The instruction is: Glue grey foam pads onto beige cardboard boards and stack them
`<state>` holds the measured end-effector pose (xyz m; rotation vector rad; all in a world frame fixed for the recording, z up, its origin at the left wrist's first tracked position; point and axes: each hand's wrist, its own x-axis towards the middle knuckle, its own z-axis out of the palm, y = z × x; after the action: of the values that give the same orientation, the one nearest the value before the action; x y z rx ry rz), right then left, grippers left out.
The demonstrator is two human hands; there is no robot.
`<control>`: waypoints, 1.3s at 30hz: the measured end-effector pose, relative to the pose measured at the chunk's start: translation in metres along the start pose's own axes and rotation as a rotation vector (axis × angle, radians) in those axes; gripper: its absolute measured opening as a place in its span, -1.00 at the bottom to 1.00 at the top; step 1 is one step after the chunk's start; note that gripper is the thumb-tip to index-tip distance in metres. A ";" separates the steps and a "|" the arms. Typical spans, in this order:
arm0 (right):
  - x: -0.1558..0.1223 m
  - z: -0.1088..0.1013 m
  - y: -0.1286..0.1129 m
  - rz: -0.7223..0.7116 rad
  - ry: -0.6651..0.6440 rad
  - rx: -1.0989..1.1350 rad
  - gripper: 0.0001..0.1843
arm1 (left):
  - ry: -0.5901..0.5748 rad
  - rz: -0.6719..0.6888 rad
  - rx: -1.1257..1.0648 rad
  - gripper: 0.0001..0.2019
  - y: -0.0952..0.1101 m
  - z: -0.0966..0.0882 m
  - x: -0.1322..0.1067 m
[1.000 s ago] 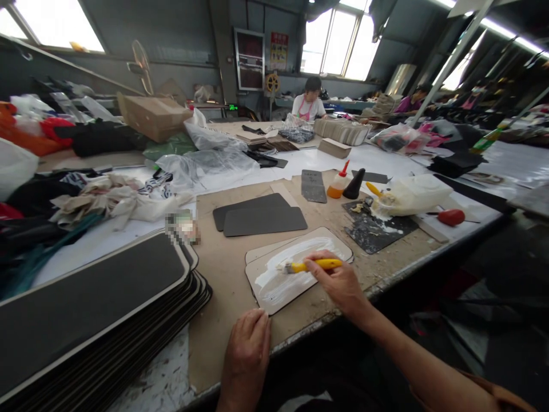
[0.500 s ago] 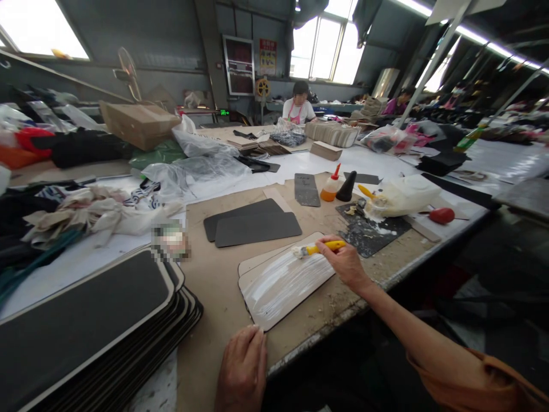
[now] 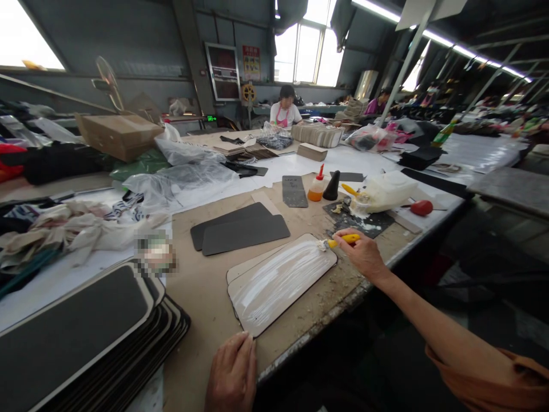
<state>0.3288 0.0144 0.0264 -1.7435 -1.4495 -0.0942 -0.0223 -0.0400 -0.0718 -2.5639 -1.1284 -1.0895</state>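
My right hand (image 3: 365,258) is closed around the yellow handle of a paintbrush (image 3: 331,244). Its pale, paste-laden bristles touch the far right end of a beige board (image 3: 274,289) with rounded corners and a dark edge. Streaks of white paste cover much of that board, and another beige board (image 3: 240,269) lies partly under it. At the near corner, the bunched fingers of my left hand (image 3: 232,366) press on the board's edge; the thumb is hidden. Two dark grey panels (image 3: 246,234) lie overlapped beyond the boards.
A stack of dark panels (image 3: 77,320) fills the lower left. Beyond my right hand are a paste-smeared dark sheet (image 3: 377,224), a whitish plastic container (image 3: 392,189), a red-capped bottle (image 3: 316,187) and a black cone (image 3: 331,186). Another person (image 3: 285,109) sits across the table.
The brush in my right hand has moved from the board's upper middle to its far right end. The view has shifted slightly right; my left hand stays at the near corner.
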 end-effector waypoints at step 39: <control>-0.040 0.081 -0.127 0.201 -0.390 0.684 -0.71 | 0.034 -0.193 -0.068 -0.86 0.024 -0.016 0.023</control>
<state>0.1737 0.0314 0.0223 -1.3535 -1.3373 0.7965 -0.0048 -0.0496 -0.0409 -2.5178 -1.3769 -1.2282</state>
